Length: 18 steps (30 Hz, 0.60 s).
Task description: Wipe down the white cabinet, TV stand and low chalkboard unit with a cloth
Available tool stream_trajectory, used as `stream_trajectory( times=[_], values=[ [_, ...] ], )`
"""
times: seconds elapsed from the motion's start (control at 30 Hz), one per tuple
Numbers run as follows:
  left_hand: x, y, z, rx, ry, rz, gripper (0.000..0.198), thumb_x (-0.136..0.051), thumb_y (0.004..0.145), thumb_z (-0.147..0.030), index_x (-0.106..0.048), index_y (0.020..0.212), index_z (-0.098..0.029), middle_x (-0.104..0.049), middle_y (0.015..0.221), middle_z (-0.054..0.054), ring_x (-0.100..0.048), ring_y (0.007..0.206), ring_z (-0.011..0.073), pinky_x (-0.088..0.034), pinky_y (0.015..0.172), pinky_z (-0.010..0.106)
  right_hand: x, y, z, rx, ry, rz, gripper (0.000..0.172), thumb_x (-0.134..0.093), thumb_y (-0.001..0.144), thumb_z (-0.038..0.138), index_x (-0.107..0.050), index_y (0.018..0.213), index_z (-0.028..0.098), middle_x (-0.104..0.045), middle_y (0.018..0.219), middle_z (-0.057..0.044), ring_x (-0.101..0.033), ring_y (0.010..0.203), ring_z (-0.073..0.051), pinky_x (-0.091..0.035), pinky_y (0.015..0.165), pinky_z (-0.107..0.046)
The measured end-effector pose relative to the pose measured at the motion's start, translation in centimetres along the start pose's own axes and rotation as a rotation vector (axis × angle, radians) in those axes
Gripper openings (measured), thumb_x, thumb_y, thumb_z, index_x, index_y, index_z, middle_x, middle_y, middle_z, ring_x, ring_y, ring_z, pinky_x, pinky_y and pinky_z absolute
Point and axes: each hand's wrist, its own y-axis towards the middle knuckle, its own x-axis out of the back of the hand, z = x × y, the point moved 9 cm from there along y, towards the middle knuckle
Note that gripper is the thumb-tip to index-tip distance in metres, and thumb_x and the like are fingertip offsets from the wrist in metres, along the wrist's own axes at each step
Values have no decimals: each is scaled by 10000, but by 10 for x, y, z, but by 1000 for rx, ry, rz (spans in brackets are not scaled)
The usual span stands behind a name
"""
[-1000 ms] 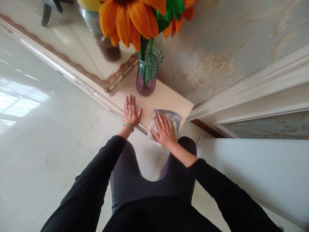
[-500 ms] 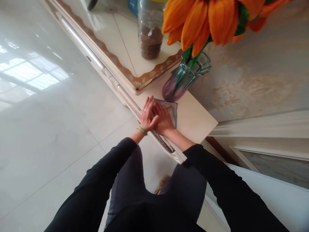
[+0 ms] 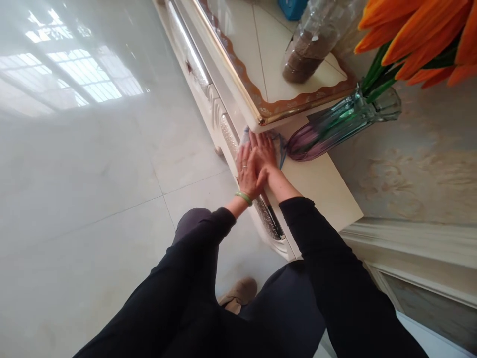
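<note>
A thin cloth (image 3: pixel 279 145) with blue edging lies rumpled on the cream cabinet top (image 3: pixel 324 194). Flat on it rests my right hand (image 3: pixel 265 153), its fingers stretched forward and covering much of the cloth. My left hand (image 3: pixel 247 171), with a ring and a green bangle, lies partly over the right one near the cabinet's front edge, fingers extended. Just right of the cloth, the purple-to-clear glass vase (image 3: pixel 316 136) holds orange artificial flowers (image 3: pixel 421 37). The cloth's edge appears to reach the vase base; whether they touch I cannot tell.
Ahead of my hands is the corner of a raised glass-topped section (image 3: pixel 263 119) with a brown scalloped border. A clear bottle of brown contents (image 3: pixel 303 57) and a blue object (image 3: pixel 292 7) stand on it. To the right rises a patterned wall (image 3: pixel 402 169); glossy floor (image 3: pixel 93 174) spreads left.
Both hands have slid forward along the cabinet top, closer to the raised section's corner, and the cloth has moved with them and crumpled. The head view has turned and shifted too.
</note>
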Motion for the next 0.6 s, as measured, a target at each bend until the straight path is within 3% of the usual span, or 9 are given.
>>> stream_trajectory(
  times=[0.1, 0.17, 0.27, 0.33, 0.43, 0.6],
  values=[
    [18, -41, 35, 343, -115, -123, 825, -309, 1021, -717, -331, 1668, -207, -184, 1805, 78, -53, 1700, 227, -37, 1411, 442, 5, -42, 1, -63, 18, -16, 800, -422, 1058, 511, -245, 1724, 104, -190, 1782, -147, -213, 1661, -325, -214, 1355, -591],
    [15, -69, 55, 534, -221, -72, 789, -354, 1034, -681, -322, 1675, -221, -206, 1801, 83, -112, 1694, 234, -71, 1409, 445, 8, -88, 7, -36, 19, -12, 850, -462, 1049, 538, -199, 1731, 105, -164, 1785, -165, -181, 1670, -323, -191, 1358, -587],
    [2, -92, 68, 683, -377, 56, 726, -390, 1053, -625, -377, 1661, -227, -201, 1803, 82, -147, 1689, 242, -111, 1402, 444, 9, -147, 11, -12, -23, 20, 900, -485, 1040, 516, -77, 1752, 146, -149, 1791, -156, -182, 1670, -322, -209, 1355, -594],
    [0, -94, 70, 708, -457, 83, 702, -432, 1046, -629, -436, 1638, -252, -194, 1805, 63, -143, 1689, 258, -133, 1399, 453, 8, -156, 12, -29, -53, 31, 898, -480, 1039, 490, -51, 1755, 157, -161, 1789, -155, -193, 1667, -326, -233, 1356, -583],
    [-2, -92, 72, 738, -572, 75, 668, -479, 1027, -658, -482, 1612, -336, -239, 1794, 5, -160, 1685, 266, -195, 1390, 469, 5, -113, 19, -54, -92, 38, 881, -509, 1021, 464, -124, 1751, 154, -166, 1790, -147, -176, 1671, -323, -225, 1373, -538],
    [-5, -97, 76, 793, -681, 56, 663, -475, 1025, -677, -484, 1610, -365, -200, 1803, -26, -198, 1677, 272, -293, 1362, 475, -1, 21, 43, 35, -110, 57, 786, -506, 1009, 300, -232, 1723, 121, -131, 1804, -113, -99, 1683, -322, -136, 1381, -575]
  ],
)
